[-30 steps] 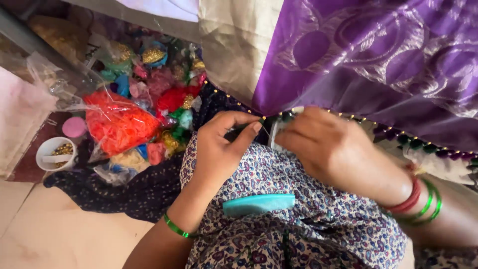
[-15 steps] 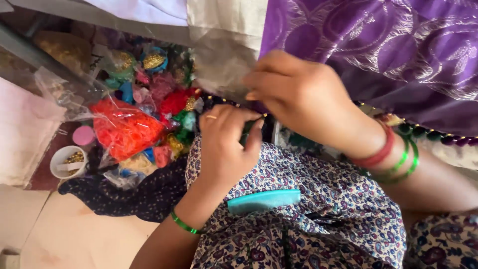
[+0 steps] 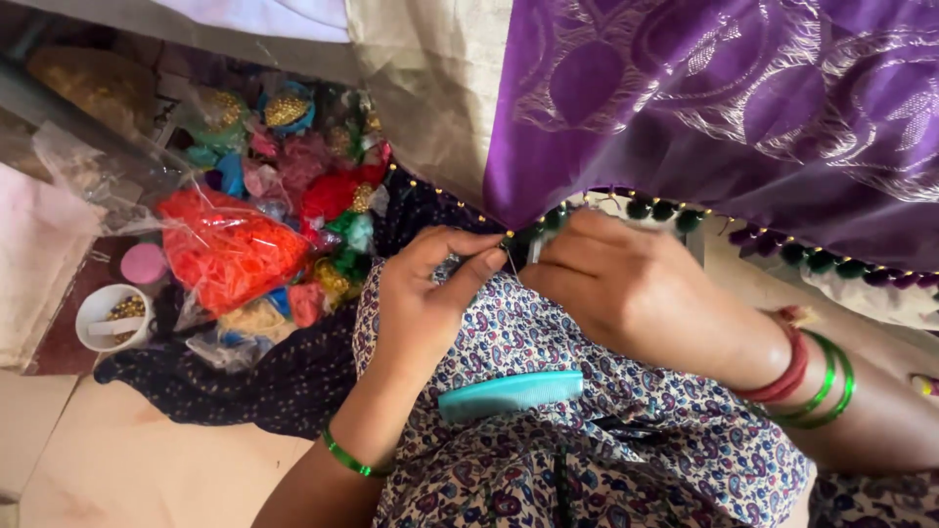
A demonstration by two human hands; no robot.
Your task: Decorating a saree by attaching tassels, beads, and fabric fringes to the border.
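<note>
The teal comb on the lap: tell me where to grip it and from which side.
Grip the teal comb by its plain upper spine, coming from above. It lies flat across the patterned fabric, below both hands, nothing resting on it; pinching across its narrow width looks easiest.

The purple cloth point(image 3: 743, 108) has a shiny woven pattern of leaves and hangs down from the top right. Along its lower edge runs a border of dark green beads point(image 3: 665, 209) with small gold ones between them. The edge goes slanted, from the middle down to the right. The left hand point(image 3: 430, 293) and the right hand point(image 3: 626, 293) meet at this edge, fingertips pinching it, with a thin thread point(image 3: 511, 256) between them.
</note>
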